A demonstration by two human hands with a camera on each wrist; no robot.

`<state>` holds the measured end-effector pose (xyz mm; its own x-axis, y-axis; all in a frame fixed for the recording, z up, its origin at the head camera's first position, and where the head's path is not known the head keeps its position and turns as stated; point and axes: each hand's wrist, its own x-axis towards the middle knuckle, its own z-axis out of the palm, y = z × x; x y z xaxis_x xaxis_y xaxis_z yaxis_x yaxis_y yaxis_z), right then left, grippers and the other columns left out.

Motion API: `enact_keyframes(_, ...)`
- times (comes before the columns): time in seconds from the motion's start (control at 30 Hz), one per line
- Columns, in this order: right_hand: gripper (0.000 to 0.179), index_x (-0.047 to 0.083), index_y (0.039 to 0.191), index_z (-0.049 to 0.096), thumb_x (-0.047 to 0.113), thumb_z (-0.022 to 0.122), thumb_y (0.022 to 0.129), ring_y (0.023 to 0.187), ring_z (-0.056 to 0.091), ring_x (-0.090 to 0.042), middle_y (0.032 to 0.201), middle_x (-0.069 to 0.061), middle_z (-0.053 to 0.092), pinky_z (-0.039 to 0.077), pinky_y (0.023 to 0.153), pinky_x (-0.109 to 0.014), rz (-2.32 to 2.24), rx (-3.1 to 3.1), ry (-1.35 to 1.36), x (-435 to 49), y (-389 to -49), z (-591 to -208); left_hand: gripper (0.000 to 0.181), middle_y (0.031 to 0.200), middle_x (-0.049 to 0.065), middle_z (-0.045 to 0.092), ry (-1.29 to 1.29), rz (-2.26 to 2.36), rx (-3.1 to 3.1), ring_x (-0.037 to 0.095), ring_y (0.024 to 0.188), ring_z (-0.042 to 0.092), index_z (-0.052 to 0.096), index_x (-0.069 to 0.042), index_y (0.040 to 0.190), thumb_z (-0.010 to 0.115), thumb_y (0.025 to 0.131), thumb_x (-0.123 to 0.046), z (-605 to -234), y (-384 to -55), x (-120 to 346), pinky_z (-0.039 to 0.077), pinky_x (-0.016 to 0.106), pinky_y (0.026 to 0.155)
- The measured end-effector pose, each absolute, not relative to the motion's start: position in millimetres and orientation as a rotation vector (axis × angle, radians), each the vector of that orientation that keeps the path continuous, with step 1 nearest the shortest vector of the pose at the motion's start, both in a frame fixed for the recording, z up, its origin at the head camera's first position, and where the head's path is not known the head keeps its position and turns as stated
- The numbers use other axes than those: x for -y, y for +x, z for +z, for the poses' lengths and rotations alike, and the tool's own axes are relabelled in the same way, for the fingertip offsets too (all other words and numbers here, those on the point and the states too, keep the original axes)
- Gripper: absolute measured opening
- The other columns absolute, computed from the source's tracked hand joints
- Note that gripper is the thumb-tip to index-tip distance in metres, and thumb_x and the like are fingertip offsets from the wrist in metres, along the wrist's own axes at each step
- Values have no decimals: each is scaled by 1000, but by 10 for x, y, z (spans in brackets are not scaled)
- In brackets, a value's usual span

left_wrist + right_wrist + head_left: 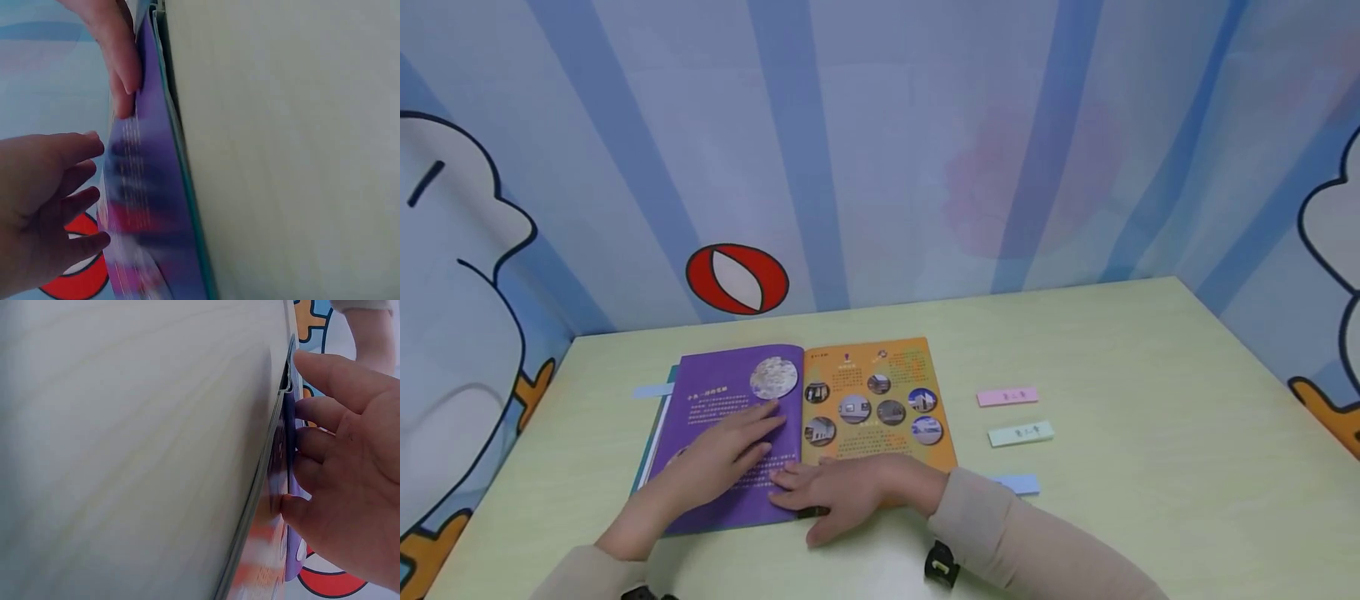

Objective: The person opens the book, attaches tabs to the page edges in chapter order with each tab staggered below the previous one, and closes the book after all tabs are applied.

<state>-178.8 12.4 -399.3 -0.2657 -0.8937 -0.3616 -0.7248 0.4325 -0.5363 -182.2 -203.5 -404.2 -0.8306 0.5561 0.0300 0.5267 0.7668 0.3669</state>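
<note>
An open book (880, 358) lies on the table with a purple left page and an orange right page carrying round photos. My left hand (722, 454) rests on the purple page, fingers spread toward the spine. Across the lower end of the spine lies my right hand (850, 492), its fingertips reaching onto the purple page. In the left wrist view, the left hand (37, 206) has its fingers loosely extended over the page. The right wrist view shows the right hand (356, 450) with its fingertips against the book near the spine.
A light blue paper tab (653, 391) sticks out from the book's left side. Right of the book lie a pink label (1007, 397), a pale green label (1021, 433) and a blue label (1019, 484), partly hidden by the right sleeve. A striped backdrop stands behind the table (1150, 400).
</note>
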Motion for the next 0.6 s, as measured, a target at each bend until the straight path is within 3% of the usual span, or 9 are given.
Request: enact_keyframes(0.6,64,13,149,21,30,52,95,140,-4,-9,155,-1,8,4,113,-34,-334,-2042,-1339,-120,-1785,-3970,41,133,22,49,824,323,-2948,38,121,47,50,6,130,53,95,-13,-4029,-1995,1703,38,49,98)
